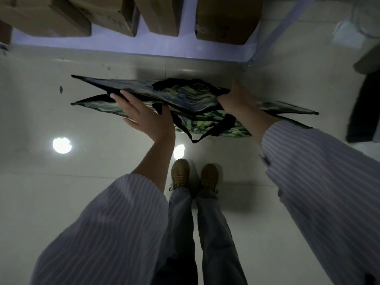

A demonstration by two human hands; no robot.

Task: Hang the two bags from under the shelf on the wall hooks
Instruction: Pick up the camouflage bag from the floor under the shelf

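Observation:
Two flat camouflage bags with black trim and black straps are held together above the pale floor, in front of the shelf (144,50). The upper bag (191,97) lies over the lower bag (207,122), whose strap loop hangs down. My left hand (141,118) grips the left part of the bags, fingers over the top edge. At the right part my right hand (240,99) holds them, its fingers partly hidden behind the fabric. No wall hooks are in view.
Several cardboard boxes (224,17) stand on the white shelf. A dark object (366,112) leans at the right edge. My feet in tan shoes (181,173) stand on the glossy tiled floor, which reflects ceiling lights (61,145).

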